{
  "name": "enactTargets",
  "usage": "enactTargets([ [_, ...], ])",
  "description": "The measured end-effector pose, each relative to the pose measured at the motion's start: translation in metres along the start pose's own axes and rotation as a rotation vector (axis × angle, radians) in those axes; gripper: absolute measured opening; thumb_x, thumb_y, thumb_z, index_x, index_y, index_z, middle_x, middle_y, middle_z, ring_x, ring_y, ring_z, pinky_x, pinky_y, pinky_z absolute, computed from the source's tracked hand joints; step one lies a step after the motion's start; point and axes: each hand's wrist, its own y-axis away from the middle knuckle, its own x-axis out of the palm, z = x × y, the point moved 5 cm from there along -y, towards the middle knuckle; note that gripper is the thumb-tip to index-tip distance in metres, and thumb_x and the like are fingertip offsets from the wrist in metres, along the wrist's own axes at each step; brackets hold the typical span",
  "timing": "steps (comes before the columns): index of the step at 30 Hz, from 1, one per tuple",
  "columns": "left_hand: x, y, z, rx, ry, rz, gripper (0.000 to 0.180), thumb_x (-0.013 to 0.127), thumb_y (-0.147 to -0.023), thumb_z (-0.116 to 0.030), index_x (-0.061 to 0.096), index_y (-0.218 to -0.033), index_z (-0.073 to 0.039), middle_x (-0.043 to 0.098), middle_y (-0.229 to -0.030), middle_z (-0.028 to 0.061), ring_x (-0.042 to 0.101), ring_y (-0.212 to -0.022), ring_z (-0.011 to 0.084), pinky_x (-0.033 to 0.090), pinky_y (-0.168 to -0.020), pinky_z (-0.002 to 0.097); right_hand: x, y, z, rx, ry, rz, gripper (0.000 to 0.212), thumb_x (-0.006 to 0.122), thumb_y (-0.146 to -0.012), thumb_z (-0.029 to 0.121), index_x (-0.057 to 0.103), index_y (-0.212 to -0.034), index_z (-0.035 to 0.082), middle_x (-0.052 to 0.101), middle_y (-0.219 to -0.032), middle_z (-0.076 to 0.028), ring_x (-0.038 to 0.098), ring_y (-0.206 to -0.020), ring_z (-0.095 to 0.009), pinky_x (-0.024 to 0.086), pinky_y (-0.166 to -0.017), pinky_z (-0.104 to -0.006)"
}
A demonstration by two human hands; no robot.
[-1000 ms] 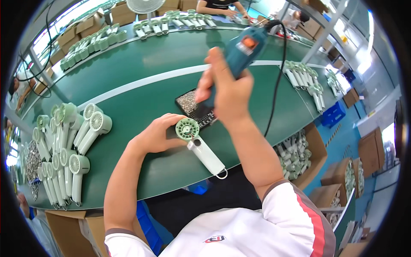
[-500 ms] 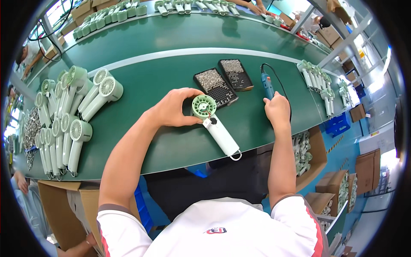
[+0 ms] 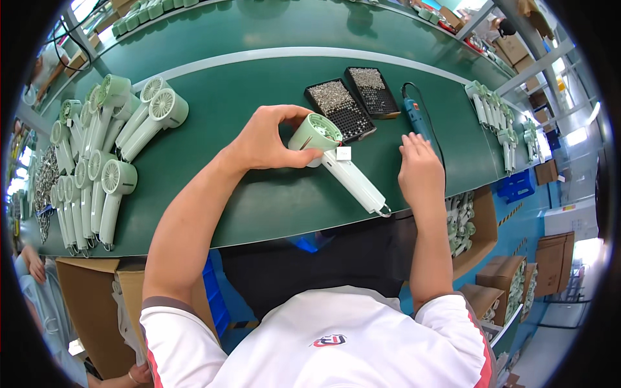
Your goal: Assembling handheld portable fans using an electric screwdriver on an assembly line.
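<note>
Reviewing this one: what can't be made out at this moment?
All in the head view:
Left hand: some fingertips, hidden behind the fan it holds.
Blue power tool: lower end, hidden behind the right hand; contact unclear.
Metal pieces in the nearer black tray: too small to tell shapes.
Carton: partly covered by the table.
Co-worker at lower left: head cut off by the dark rim.

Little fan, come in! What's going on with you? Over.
Left hand gripping fan by its head. Right hand open by blue power tool, contact unclear. Black trays just beyond fan.
</note>
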Motion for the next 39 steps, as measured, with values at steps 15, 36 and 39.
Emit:
enactTargets([
  [15,0.002,0.002,0.000,0.044,0.177,-0.087,0.049,0.086,-0.084,-0.024,0.072,-0.124,0.001,0.073,-0.110,0.0088,0.066,-0.095,0.0140,0.053,-0.089,0.0300,-0.043,0.009,0.059,0.339,-1.265,0.360,0.051,0.083,-0.089,0.023,0.069,-0.128,-0.006,0.076,-0.103,-0.009,0.067,-0.090,-0.010,0.053,-0.080,-0.0267],
  [36,-0.012,0.007,-0.030,0.637,-0.200,-0.311,0.080,0.092,-0.067,0.002,0.050,-0.135,-0.002,0.062,-0.137,0.0281,0.063,-0.125,0.0347,0.050,-0.106,0.0431,-0.089,0.034,0.131,-0.318,-0.210,-0.636,0.039,0.073,-0.079,-0.002,0.074,-0.118,-0.003,0.070,-0.107,-0.021,0.059,-0.072,-0.021,0.053,-0.058,-0.0266],
  [39,-0.004,0.004,-0.030,0.641,-0.223,-0.312,0.079,0.092,-0.069,-0.001,0.050,-0.135,-0.001,0.062,-0.136,0.0288,0.063,-0.123,0.0348,0.050,-0.105,0.0441,-0.086,0.037,0.121,-0.317,-0.203,-0.627,0.040,0.073,-0.079,-0.001,0.074,-0.118,-0.004,0.069,-0.110,-0.023,0.060,-0.075,-0.022,0.054,-0.061,-0.0285],
])
